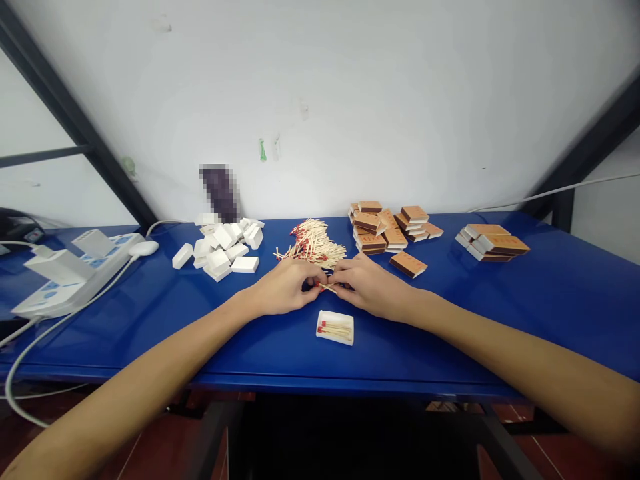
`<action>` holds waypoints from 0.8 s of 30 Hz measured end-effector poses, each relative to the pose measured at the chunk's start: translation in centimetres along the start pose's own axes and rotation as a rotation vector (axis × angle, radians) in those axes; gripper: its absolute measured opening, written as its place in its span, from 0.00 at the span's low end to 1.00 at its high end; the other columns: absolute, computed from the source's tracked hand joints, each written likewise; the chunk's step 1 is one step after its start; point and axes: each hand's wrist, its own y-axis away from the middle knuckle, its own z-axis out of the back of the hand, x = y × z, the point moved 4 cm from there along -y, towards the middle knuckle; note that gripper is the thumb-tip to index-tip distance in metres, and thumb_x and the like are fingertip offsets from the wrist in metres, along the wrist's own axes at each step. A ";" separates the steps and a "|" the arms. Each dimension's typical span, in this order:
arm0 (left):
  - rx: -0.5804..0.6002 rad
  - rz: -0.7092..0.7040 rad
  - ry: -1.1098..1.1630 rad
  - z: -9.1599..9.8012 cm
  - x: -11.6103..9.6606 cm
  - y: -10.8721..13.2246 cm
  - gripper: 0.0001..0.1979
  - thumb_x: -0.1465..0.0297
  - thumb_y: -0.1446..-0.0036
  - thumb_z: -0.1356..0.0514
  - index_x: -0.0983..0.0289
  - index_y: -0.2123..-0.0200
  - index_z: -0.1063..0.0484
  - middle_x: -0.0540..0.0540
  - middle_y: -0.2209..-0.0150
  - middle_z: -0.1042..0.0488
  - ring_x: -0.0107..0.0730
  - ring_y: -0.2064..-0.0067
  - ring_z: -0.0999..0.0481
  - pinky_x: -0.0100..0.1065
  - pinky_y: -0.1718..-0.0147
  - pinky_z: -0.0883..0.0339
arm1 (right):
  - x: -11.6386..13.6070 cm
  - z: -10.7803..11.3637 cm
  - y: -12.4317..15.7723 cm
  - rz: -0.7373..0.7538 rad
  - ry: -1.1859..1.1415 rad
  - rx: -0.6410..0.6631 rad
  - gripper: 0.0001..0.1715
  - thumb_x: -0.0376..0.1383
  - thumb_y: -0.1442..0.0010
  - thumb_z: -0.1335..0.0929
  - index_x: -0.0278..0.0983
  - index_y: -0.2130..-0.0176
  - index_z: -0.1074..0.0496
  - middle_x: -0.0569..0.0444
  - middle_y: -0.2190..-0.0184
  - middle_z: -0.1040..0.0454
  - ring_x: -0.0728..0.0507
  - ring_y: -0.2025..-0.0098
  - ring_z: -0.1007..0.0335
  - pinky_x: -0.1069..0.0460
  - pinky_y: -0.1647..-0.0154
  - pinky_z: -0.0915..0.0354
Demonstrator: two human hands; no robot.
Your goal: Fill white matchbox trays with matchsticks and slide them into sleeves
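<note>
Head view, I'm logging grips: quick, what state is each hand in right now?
Left hand: closed, pinching at least one red-tipped matchstick.
Right hand: closed, at the matchstick's plain end.

Hands (pixel 289 285) pinching matchsticks (pixel 328 288), white tray of matches (pixel 341 319) nearer, blue tabletop (pixel 400 363)

On the table (pixel 280 363) we have: matchbox tray (pixel 339 318) front centre, matches (pixel 336 331) in it; match heap (pixel 317 243) behind; pile of matchbox trays (pixel 224 237) left of heap; matchbox pile (pixel 395 239) right, matchbox stack (pixel 495 244) farther right; power strip (pixel 106 265) far left.
</note>
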 end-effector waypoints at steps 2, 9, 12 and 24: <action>-0.010 0.002 0.014 0.0 -0.1 0.0 0.07 0.77 0.45 0.41 0.64 0.65 0.24 0.49 0.70 0.23 0.26 0.69 0.26 0.28 0.66 0.34 | 0.0 0.0 0.0 -0.004 -0.030 0.015 0.14 0.34 0.32 0.37 0.34 0.59 0.22 0.48 0.65 0.27 0.44 0.65 0.31 0.48 0.62 0.40; -0.022 -0.018 0.024 0.2 0.0 0.1 0.06 0.75 0.44 0.41 0.65 0.65 0.23 0.51 0.69 0.21 0.26 0.70 0.25 0.28 0.68 0.34 | -0.1 -0.1 -0.1 -0.018 -0.068 0.008 0.14 0.34 0.32 0.37 0.33 0.59 0.23 0.47 0.65 0.28 0.44 0.64 0.31 0.50 0.62 0.36; -0.030 -0.028 0.025 0.2 0.2 0.1 0.07 0.74 0.42 0.42 0.64 0.66 0.23 0.50 0.68 0.21 0.26 0.69 0.25 0.27 0.67 0.34 | 0.0 -0.2 -0.1 -0.009 -0.015 0.003 0.13 0.33 0.32 0.38 0.31 0.58 0.25 0.46 0.63 0.28 0.43 0.61 0.30 0.49 0.60 0.35; -0.030 -0.232 0.120 1.1 -3.5 0.7 0.05 0.72 0.45 0.41 0.63 0.70 0.25 0.54 0.67 0.24 0.31 0.64 0.27 0.34 0.60 0.33 | -0.4 0.6 0.0 -0.031 -0.016 0.028 0.15 0.31 0.31 0.39 0.31 0.60 0.24 0.46 0.64 0.27 0.43 0.61 0.30 0.50 0.60 0.37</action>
